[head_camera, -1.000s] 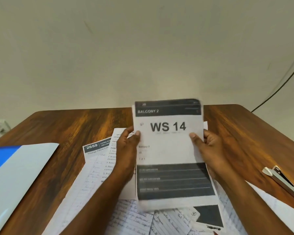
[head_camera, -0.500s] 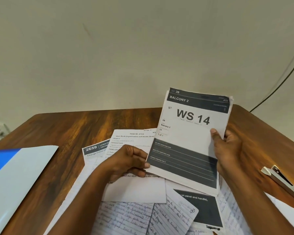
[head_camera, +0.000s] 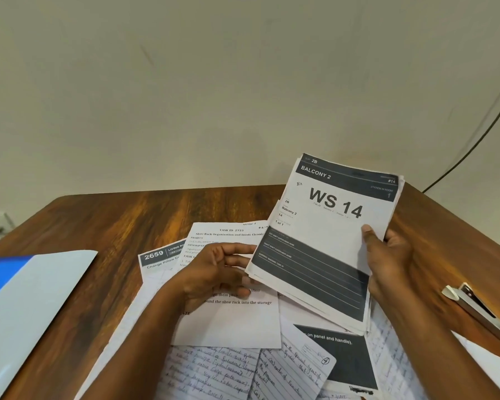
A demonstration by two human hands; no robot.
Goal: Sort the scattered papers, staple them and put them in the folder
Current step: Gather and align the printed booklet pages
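The right hand (head_camera: pixel 387 255) grips a tilted stack of papers (head_camera: pixel 324 243) by its right edge, thumb on top. The left hand (head_camera: pixel 214 272) pinches the stack's lower left corner, fingers curled, above loose sheets (head_camera: pixel 228 321) on the table (head_camera: pixel 113 220).

The right hand (head_camera: pixel 388 255) grips a sheaf of papers (head_camera: pixel 326 243) headed "WS 14", tilted; the left hand (head_camera: pixel 214 272) pinches its lower-left corner above scattered papers (head_camera: pixel 228 324). Stapler (head_camera: pixel 474 308) right of the hands, folder (head_camera: pixel 26 307) left.

both forearms are bare right down to the bottom edge of the view, no sleeve showing. the left hand (head_camera: pixel 214 272) and right hand (head_camera: pixel 387 255) are bare; the right thumbnail is short.
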